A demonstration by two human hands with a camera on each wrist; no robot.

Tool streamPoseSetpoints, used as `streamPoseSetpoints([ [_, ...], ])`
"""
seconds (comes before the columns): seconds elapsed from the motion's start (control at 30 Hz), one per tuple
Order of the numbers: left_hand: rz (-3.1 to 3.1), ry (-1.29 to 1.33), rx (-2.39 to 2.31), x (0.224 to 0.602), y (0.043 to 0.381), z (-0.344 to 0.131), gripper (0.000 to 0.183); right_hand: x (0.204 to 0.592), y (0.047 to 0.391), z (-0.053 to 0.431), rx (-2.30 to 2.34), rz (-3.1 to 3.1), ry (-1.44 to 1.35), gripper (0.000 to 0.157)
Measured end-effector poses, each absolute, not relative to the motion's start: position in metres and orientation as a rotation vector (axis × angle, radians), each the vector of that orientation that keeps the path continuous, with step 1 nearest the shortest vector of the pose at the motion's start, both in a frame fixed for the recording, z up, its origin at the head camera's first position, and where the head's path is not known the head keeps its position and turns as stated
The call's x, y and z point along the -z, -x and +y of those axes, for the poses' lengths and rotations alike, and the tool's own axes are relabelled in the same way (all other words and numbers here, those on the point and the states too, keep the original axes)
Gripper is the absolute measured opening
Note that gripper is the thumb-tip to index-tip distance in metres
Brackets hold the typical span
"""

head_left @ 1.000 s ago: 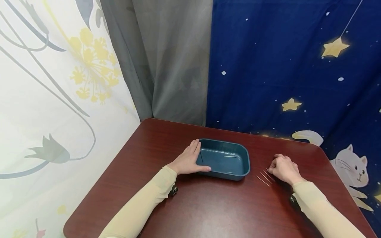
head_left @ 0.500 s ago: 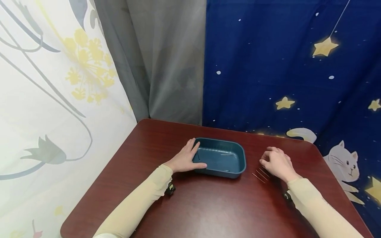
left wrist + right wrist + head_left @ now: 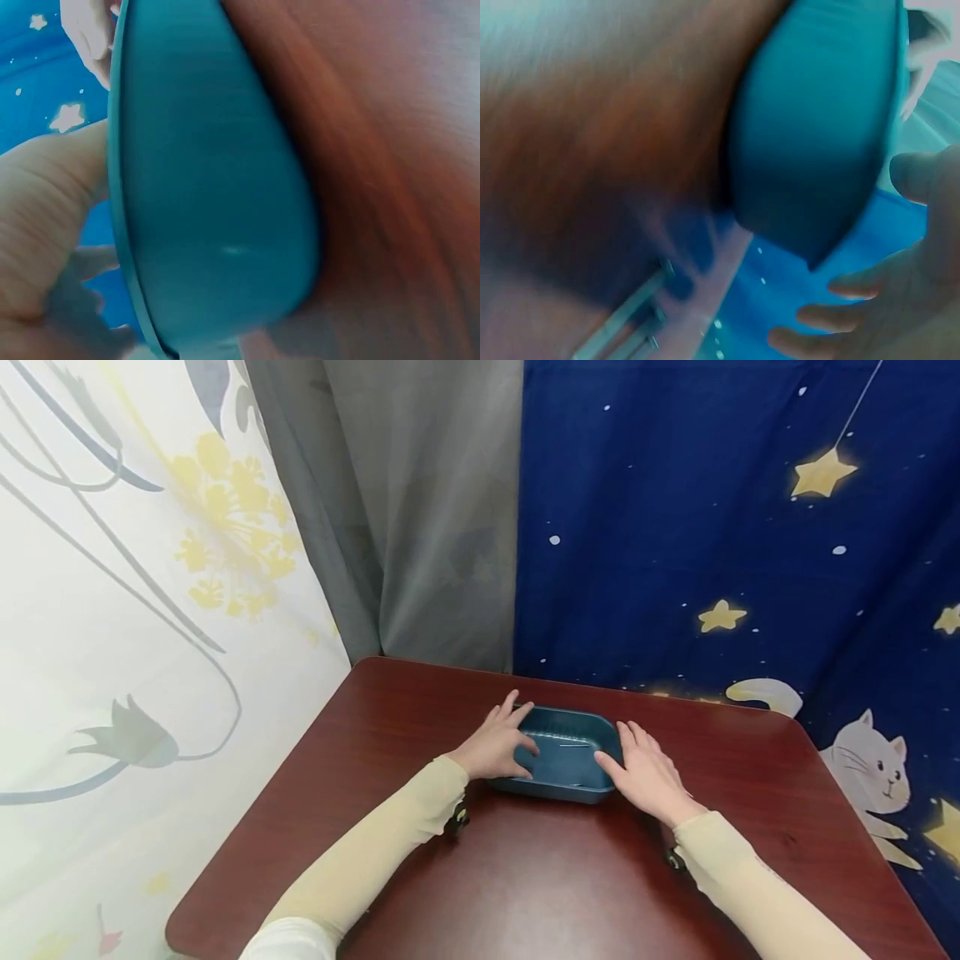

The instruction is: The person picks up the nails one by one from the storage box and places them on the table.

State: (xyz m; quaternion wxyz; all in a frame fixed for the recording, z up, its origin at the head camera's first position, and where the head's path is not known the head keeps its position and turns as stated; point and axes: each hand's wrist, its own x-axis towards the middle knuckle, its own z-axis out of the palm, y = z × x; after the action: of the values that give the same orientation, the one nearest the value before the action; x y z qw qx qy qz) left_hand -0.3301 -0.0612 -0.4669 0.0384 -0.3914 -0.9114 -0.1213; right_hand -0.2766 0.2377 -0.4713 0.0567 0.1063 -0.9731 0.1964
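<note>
- Table (image 3: pixel 525 877): dark red, under the tray and the sticks.
- Tray (image 3: pixel 558 792): blue, near the table's far edge, roughly midway between its far corners.
- Left hand (image 3: pixel 491 747): at the tray's left end, fingers spread, gripping nothing (rim contact I cannot tell).
- Right hand (image 3: pixel 648 777): at the right end, fingers extended, thumb apart, gripping nothing.
- Sticks (image 3: pixel 575 746): two show inside the tray; others, blurred, lie on the table beside its right end.
</note>
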Motion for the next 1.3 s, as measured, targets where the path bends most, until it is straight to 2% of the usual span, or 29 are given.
streamPoseSetpoints([
  [0.17, -2.855, 1.335, 0.241, 0.47, 0.337, -0.041, 0.025, 0.489, 0.276, 0.231, -0.623, -2.995, -0.246, 0.09],
  [0.47, -2.787, 1.385, 0.093, 0.479, 0.351, -0.026, 0.029, 0.49, 0.28, 0.224, -0.635, -2.985, -0.212, 0.085],
  [0.63, -2.74, 1.457, 0.036, 0.482, 0.355, -0.017, 0.028, 0.49, 0.28, 0.224, -0.648, -3.002, -0.194, 0.089],
  [0.73, -2.753, 1.459, 0.044, 0.485, 0.354, -0.013, 0.023, 0.493, 0.279, 0.222, -0.651, -3.001, -0.191, 0.092],
  [0.97, -2.742, 1.534, 0.121, 0.491, 0.349, 0.001, 0.024, 0.498, 0.278, 0.218, -0.651, -2.999, -0.169, 0.083],
  [1.13, -2.763, 1.567, 0.18, 0.492, 0.348, 0.009, 0.013, 0.497, 0.277, 0.217, -0.658, -3.006, -0.171, 0.083],
  [1.3, -2.771, 1.57, 0.152, 0.492, 0.349, 0.013, 0.023, 0.496, 0.277, 0.218, -0.644, -3.013, -0.171, 0.084],
])
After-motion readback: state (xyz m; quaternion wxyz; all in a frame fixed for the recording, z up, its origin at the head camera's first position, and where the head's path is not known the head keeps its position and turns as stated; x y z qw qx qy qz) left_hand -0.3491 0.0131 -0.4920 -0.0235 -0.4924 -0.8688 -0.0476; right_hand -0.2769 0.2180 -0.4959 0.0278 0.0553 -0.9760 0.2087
